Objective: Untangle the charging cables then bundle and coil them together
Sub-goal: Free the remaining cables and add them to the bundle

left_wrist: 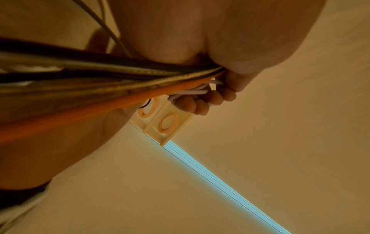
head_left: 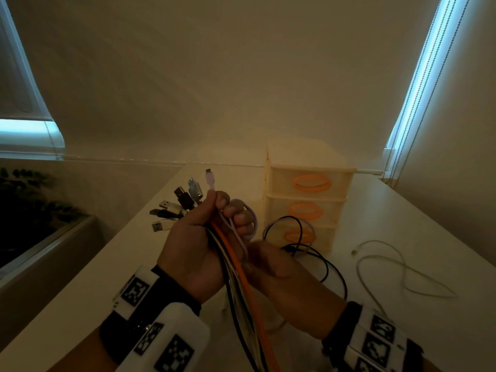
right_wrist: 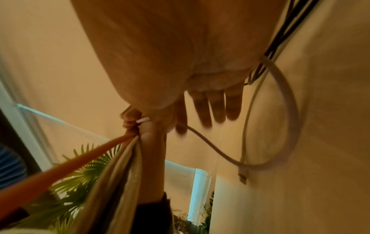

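Observation:
My left hand is raised over the table and grips a bundle of cables that includes an orange cable. Their USB plugs fan out above the fist. A lilac cable loops out of that fist and down to my right hand, just below and to the right. In the right wrist view the right hand has three fingers straight, while thumb and index seem to pinch the pale cable. The left wrist view shows the left fingers curled round the cables.
A black cable lies looped behind my right hand. A white cable lies loose on the table at the right. A cream drawer unit with orange handles stands behind the hands. A plant is off the table's left edge.

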Tool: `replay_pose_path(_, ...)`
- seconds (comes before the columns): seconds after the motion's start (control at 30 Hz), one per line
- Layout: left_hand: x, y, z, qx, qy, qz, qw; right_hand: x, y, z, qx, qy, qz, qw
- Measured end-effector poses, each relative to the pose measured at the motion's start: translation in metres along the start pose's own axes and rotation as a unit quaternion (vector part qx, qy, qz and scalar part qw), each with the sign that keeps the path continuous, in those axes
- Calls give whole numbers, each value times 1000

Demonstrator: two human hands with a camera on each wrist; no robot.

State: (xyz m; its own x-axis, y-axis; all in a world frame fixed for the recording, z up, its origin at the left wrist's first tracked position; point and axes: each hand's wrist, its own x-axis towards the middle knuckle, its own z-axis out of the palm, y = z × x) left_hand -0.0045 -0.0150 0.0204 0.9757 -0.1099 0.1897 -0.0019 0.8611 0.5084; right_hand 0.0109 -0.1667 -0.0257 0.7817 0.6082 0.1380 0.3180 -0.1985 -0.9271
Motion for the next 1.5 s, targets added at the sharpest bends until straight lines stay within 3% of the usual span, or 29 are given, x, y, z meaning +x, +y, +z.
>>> replay_pose_path(0.1,1,7,-2,-6,-9,9,1000,-6,-4,-10,98,-67,54,992)
replay_pose_path(0.17,2,19,-5,-23,-11,23,999,-15,-12,-24,101,-66,86,989)
replay_pose_path(0.27,2,37,-8,-30,0,38,999,-20,-17,-59,-130,-16,105,986)
replay_pose_path(0.33,3,39,-10,-7,13,28,1000,-17,-13,-78,-290,68,85,951)
replay_pose_path(0.37,3,36,-11,14,5,6,1000,-15,-9,-84,-308,109,78,942)
replay_pose_path(0.43,0,23,-11,72,-58,-64,994,-11,-5,-87,-235,179,75,952)
replay_pose_path(0.53,-7,-3,-11,196,-134,-196,951,-9,-8,-79,-24,220,67,973)
replay_pose_path(0.6,-11,-15,-12,231,-141,-253,929,-11,-14,-70,24,217,24,976)
replay_pose_path(0.63,-12,-18,-10,221,-128,-262,931,-13,-18,-65,29,209,-1,978)
replay_pose_path(0.7,-11,-21,-5,187,-81,-230,952,-16,-23,-57,27,180,-52,982)
replay_pose_path(0.77,-7,-20,-4,159,-11,-156,975,-20,-24,-51,-37,125,-101,986)
replay_pose_path(0.9,0,-9,-7,68,68,-79,992,-23,-17,-45,-169,3,-45,985)
replay_pose_path(1.03,3,0,-14,31,74,-68,994,-22,-11,-64,-160,67,24,984)
replay_pose_path(1.2,5,0,-16,37,61,-56,996,-31,-15,-70,-193,-94,78,974)
replay_pose_path(1.37,6,8,-19,11,39,-56,998,-28,-8,-76,-120,-72,99,985)
replay_pose_path(1.5,8,11,-21,24,50,-42,998,-26,-1,-78,-139,-77,99,982)
